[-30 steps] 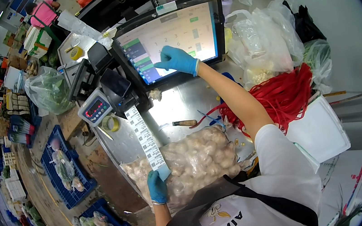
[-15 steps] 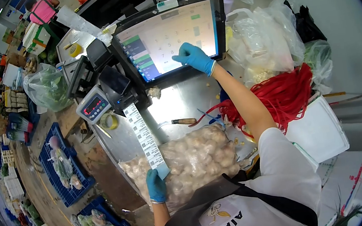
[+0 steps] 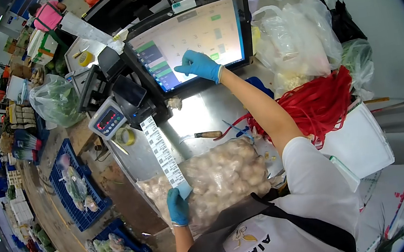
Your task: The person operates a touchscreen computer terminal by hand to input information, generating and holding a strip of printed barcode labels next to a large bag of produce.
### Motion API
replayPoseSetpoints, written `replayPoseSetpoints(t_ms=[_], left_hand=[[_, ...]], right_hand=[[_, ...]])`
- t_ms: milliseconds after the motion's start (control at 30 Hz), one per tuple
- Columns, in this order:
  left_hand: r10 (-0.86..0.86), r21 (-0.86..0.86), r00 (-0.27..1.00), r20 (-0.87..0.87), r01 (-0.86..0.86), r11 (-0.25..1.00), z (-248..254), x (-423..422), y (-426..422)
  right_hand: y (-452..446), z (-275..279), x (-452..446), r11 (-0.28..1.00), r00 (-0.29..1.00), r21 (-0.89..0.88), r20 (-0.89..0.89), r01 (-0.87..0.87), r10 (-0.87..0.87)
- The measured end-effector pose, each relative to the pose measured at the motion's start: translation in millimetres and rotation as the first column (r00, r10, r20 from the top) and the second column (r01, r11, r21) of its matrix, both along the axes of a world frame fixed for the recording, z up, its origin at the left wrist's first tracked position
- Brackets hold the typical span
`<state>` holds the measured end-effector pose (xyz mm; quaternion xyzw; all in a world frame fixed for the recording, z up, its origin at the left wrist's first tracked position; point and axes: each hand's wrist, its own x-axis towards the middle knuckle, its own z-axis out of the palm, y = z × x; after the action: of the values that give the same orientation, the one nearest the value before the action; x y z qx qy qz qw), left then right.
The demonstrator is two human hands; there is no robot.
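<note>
My left hand (image 3: 177, 207), in a blue glove, is closed on the lower end of a strip of printed labels (image 3: 161, 149). The strip runs up to a dark label printer (image 3: 129, 96). Beneath it lies a large clear bag of garlic bulbs (image 3: 228, 171), close to my body. My right hand (image 3: 199, 66), also gloved in blue, is at the lower part of a lit touchscreen (image 3: 157, 55) that displays a number pad. Its fingers are mostly curled, one pointing at the glass, and it holds nothing.
Left of the printer sits a scale display (image 3: 107, 119) with red digits. A wooden-handled tool (image 3: 208, 135) lies on the metal table (image 3: 193, 114). Red straps (image 3: 306, 104) and plastic bags (image 3: 292, 37) crowd the right side. A person in pink (image 3: 49, 16) is far off.
My right hand has shifted left and slightly down across the touchscreen. My left hand still holds the label strip; the whole view has shifted slightly.
</note>
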<state>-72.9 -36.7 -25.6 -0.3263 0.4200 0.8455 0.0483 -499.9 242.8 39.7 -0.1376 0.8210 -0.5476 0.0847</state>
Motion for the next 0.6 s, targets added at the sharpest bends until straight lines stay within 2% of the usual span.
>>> replayPoseSetpoints(t_ms=[100,133,233,267,367,400,500,600], left_hand=[[0.036,0.012,0.999,0.009,-0.036,0.999,9,-6,6],[0.048,0.020,0.999,0.014,-0.048,0.999,12,-7,9],[0.009,-0.005,1.000,-0.007,-0.009,1.000,3,-6,3],[0.015,0.003,1.000,-0.004,-0.015,1.000,3,-5,4],[0.013,0.011,1.000,-0.002,-0.013,1.000,8,-8,6],[0.001,0.004,1.000,-0.006,-0.001,1.000,4,-7,5],[-0.037,-0.023,0.999,-0.027,0.036,0.999,-2,-2,1],[-0.045,-0.047,0.999,-0.014,0.044,0.998,1,-3,2]], right_hand=[[4,-16,12,0.999,0.999,0.037,-0.031,-0.030,0.031],[9,-12,23,0.998,0.997,-0.027,0.043,-0.060,0.061],[29,-25,40,0.999,0.992,0.022,0.120,-0.040,0.037],[36,-34,41,0.999,0.999,0.037,0.047,-0.013,0.011],[55,-51,33,0.998,0.997,0.048,0.063,0.037,-0.040],[58,-51,30,0.995,0.997,0.066,0.026,0.068,-0.070],[63,-47,21,0.988,0.989,0.110,0.084,0.112,-0.122],[60,-43,31,0.995,0.988,0.060,0.129,0.077,-0.085]])
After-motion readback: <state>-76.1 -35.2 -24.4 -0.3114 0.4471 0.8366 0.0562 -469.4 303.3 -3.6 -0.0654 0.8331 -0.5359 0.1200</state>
